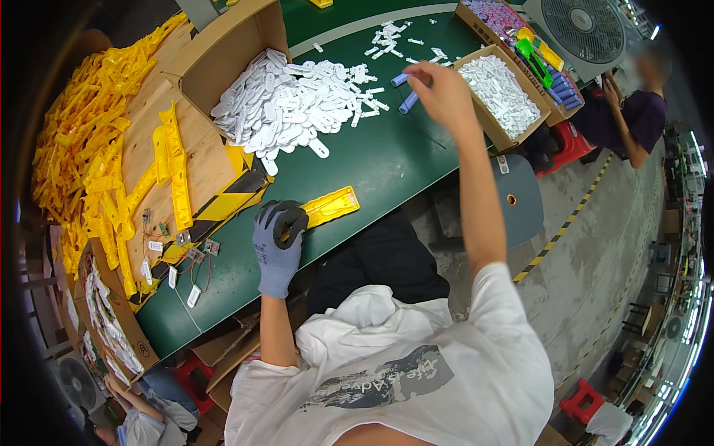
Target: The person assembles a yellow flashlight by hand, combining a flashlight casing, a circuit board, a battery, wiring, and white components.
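Note:
My left hand [280,241], in a grey-blue glove with dark fingertips, is closed on one end of a yellow plastic casing [332,207]. The casing's other end points right over the green table's front edge. My bare right hand [446,95] reaches across the table. Its bent thumb and fingers pinch the end of a purple cylindrical battery cell [400,79]; the grip is partly hidden. Just below lies a second purple battery cell [407,102], with a thin dark wire [431,139] nearby.
White plastic pieces [286,104] spill from a tipped cardboard box [223,56]. Right stands a carton of small white parts [500,93], beside a box of purple cells [569,97] and a fan [580,30]. Yellow casings [89,149] heap left. Small wired boards [195,255] lie near the striped edge.

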Demonstrator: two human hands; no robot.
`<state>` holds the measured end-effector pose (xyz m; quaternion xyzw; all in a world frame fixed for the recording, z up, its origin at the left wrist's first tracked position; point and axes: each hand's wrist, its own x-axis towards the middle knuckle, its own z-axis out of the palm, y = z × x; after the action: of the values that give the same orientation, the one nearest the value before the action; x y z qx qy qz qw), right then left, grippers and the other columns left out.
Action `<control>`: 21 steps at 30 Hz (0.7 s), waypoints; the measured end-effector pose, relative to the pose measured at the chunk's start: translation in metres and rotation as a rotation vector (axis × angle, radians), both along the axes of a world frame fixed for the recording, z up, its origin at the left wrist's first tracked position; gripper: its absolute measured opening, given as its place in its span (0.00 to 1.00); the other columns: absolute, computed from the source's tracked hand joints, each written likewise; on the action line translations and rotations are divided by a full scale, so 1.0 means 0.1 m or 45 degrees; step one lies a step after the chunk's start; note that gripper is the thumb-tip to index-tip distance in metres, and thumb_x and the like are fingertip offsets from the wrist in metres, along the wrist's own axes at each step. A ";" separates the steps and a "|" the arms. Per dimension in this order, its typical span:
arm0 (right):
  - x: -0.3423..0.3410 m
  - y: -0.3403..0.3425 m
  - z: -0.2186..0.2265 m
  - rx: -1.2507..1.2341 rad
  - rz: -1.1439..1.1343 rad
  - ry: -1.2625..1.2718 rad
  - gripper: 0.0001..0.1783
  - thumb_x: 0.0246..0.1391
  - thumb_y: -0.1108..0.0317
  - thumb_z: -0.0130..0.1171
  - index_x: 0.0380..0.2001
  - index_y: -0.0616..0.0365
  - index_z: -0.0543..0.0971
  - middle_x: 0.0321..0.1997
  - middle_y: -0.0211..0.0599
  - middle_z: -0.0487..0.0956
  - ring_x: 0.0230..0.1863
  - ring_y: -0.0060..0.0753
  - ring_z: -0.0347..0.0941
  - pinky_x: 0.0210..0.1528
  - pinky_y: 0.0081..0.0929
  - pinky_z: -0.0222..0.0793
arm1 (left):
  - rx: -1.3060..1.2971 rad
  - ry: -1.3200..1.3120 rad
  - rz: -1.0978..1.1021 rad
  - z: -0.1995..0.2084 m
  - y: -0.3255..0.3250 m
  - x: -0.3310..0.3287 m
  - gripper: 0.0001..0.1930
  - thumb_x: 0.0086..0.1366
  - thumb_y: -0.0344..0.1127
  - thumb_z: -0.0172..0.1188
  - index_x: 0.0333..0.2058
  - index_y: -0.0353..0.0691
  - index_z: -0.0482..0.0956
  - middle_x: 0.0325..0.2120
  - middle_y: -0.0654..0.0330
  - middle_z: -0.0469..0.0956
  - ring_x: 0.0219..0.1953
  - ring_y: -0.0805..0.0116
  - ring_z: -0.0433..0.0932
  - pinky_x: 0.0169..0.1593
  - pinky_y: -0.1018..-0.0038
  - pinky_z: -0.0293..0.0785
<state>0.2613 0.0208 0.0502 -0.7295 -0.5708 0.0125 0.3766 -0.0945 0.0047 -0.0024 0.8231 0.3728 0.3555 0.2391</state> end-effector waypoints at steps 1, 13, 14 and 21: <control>0.24 0.16 -0.06 -0.144 0.037 -0.367 0.12 0.48 0.68 0.62 0.38 0.51 0.82 0.37 0.37 0.80 0.40 0.41 0.77 0.41 0.33 0.71 | -0.002 -0.013 -0.004 -0.01 0.00 0.02 0.07 0.51 0.26 0.62 0.31 0.39 0.78 0.34 0.55 0.79 0.42 0.54 0.75 0.55 0.62 0.66; -0.10 0.77 0.49 -0.051 0.390 -0.122 0.10 0.48 0.71 0.64 0.36 0.55 0.77 0.33 0.38 0.80 0.33 0.31 0.79 0.35 0.27 0.72 | 0.033 -0.033 -0.027 -0.01 0.07 -0.01 0.08 0.51 0.25 0.61 0.32 0.40 0.75 0.37 0.53 0.77 0.43 0.51 0.74 0.57 0.59 0.65; -0.24 0.67 0.45 -0.066 0.407 -0.127 0.10 0.48 0.71 0.64 0.36 0.55 0.77 0.33 0.38 0.80 0.33 0.31 0.79 0.35 0.27 0.72 | 0.011 -0.042 -0.015 -0.02 0.07 -0.02 0.08 0.51 0.25 0.61 0.32 0.40 0.75 0.37 0.54 0.77 0.43 0.51 0.74 0.57 0.59 0.65; -1.17 -0.14 -0.36 0.059 1.043 0.677 0.10 0.41 0.73 0.71 0.25 0.58 0.78 0.32 0.34 0.83 0.35 0.26 0.77 0.39 0.24 0.70 | 0.048 -0.019 0.021 -0.06 0.03 -0.01 0.09 0.52 0.29 0.63 0.34 0.40 0.75 0.37 0.57 0.77 0.44 0.52 0.73 0.57 0.58 0.64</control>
<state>0.1443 0.0073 0.0143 -0.4077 -0.6950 0.3329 0.4898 -0.0956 0.0082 -0.0087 0.8217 0.3711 0.3706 0.2233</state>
